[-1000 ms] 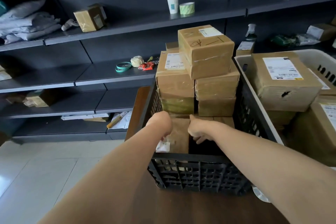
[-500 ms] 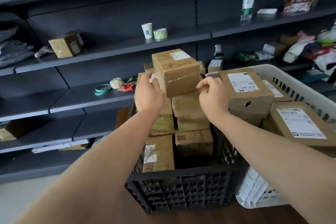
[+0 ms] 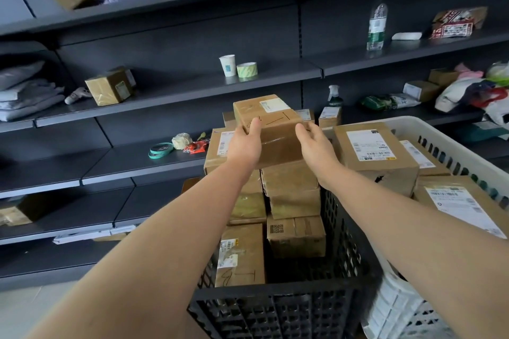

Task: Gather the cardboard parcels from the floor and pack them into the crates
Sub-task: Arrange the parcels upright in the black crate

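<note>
Top parcel [image 3: 271,124] at the summit of the stack in the black crate [image 3: 275,308], held between both hands. The parcel is located at three o'clock of the left hand [image 3: 245,143] and at nine o'clock of the right hand [image 3: 314,146], in contact with both. The left hand is closed on the parcel's left end, with one digit laid over the top edge and the remaining fingers hidden behind the side face. The right hand is closed round the near right corner, its fingertips [image 3: 301,128] set against the cardboard. The parcel is seen as a squat brown cardboard box, wrapped in glossy clear tape that is creased across the near face. A white printed label is fixed toward the two o'clock corner of its top, and black handwritten strokes are drawn across the remainder of that face. Whether the box rests fully on the parcel beneath it cannot be told. Below it, further taped parcels are stacked in two columns against the far wall of the crate, and two more are stood on the crate floor toward six o'clock. At three o'clock of the black crate, a white crate [image 3: 413,120] filled with larger labelled parcels is placed just beside it. Dark shelving [image 3: 165,96] is seen at twelve o'clock.
</note>
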`<action>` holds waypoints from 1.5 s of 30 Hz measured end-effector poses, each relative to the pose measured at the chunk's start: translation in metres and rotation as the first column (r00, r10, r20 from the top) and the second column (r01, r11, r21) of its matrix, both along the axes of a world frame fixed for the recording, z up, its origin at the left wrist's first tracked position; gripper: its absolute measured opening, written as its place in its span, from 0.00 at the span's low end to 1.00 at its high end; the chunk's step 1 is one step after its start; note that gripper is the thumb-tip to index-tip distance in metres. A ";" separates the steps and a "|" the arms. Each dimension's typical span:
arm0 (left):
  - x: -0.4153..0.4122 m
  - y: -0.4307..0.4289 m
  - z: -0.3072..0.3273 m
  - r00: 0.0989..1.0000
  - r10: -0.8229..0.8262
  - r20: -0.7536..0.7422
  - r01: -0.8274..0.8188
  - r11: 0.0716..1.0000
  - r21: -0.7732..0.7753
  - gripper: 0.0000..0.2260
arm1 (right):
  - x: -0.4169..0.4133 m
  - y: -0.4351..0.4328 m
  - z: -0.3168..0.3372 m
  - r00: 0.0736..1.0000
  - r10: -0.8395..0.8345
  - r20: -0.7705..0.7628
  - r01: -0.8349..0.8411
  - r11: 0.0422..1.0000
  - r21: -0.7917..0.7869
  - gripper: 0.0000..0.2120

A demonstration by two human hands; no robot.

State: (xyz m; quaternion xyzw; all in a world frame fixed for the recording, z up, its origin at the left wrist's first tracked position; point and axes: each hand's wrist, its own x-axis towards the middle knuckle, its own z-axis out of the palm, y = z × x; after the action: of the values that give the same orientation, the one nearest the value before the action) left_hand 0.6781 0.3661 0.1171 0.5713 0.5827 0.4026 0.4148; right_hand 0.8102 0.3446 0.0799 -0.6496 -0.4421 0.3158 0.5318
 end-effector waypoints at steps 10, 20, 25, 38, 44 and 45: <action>-0.051 -0.015 -0.015 0.991 -0.007 0.131 -0.002 0.998 0.068 0.19 | -0.003 -0.033 -0.003 0.996 0.020 -0.085 -0.014 0.997 0.072 0.16; -0.089 -0.036 -0.054 0.925 -0.378 -0.047 0.339 0.873 -0.351 0.24 | -0.020 -0.079 -0.027 0.991 0.130 -0.020 -0.131 0.956 -0.264 0.25; -0.082 -0.048 -0.090 0.833 -0.518 -0.194 0.375 0.787 -0.490 0.24 | -0.032 -0.092 -0.051 0.973 0.151 0.176 -0.053 0.884 -0.465 0.23; -0.041 -0.017 -0.114 0.741 -0.482 -0.467 0.224 0.833 -0.506 0.15 | -0.010 -0.044 -0.080 0.790 0.378 0.482 0.091 0.706 -0.703 0.12; -0.038 -0.010 -0.137 0.609 -0.573 -0.548 0.191 0.777 -0.600 0.16 | -0.018 -0.041 -0.080 0.786 0.540 0.302 -0.047 0.539 -0.841 0.15; -0.037 -0.011 -0.139 0.611 -0.582 -0.537 0.186 0.765 -0.616 0.17 | -0.021 -0.042 -0.079 0.774 0.555 0.305 -0.043 0.527 -0.849 0.16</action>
State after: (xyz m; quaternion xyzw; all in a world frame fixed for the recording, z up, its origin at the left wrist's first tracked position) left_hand 0.6412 0.3552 -0.0218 0.6664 0.6351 -0.1156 0.3730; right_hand 0.7888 0.3024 0.0010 -0.7865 -0.4912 0.3726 -0.0365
